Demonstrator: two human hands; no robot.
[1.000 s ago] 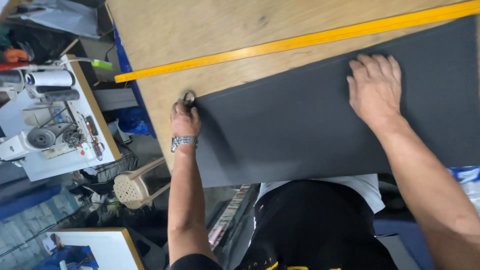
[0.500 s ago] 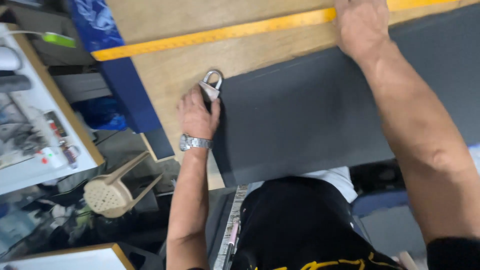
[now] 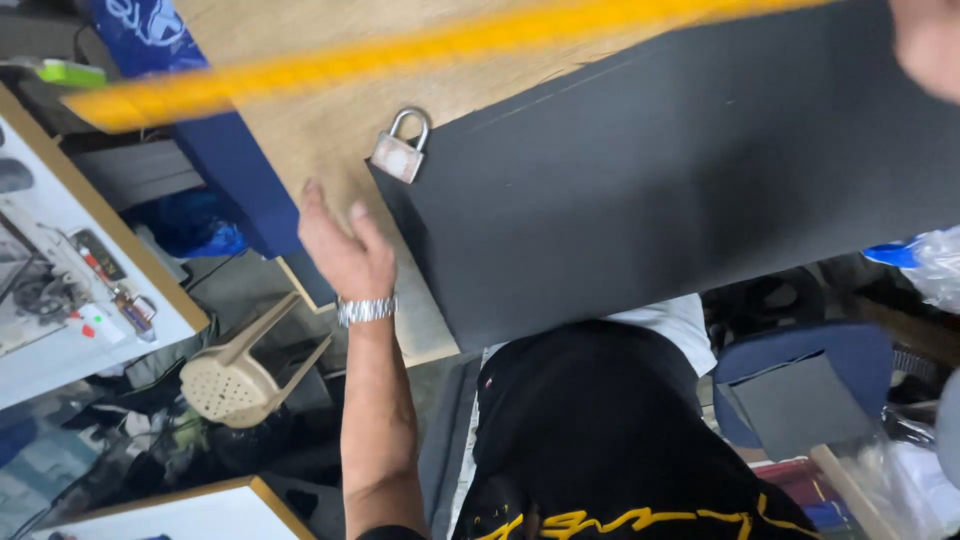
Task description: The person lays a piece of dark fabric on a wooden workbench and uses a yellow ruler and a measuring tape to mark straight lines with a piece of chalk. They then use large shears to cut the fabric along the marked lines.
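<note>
Left hand (image 3: 345, 250) spread flat, empty, near metal padlock (image 3: 399, 150) on smooth dark sheet (image 3: 680, 180); right hand (image 3: 930, 45) unclear.

- Below you stands a wooden worktable with a pale grained top (image 3: 300, 130).
- To your left: a white, wood-edged side table (image 3: 60, 350).
- A beige perforated plastic stool (image 3: 235, 375) lies tipped on the cluttered floor.
- To your right: a blue chair (image 3: 850, 350).
</note>
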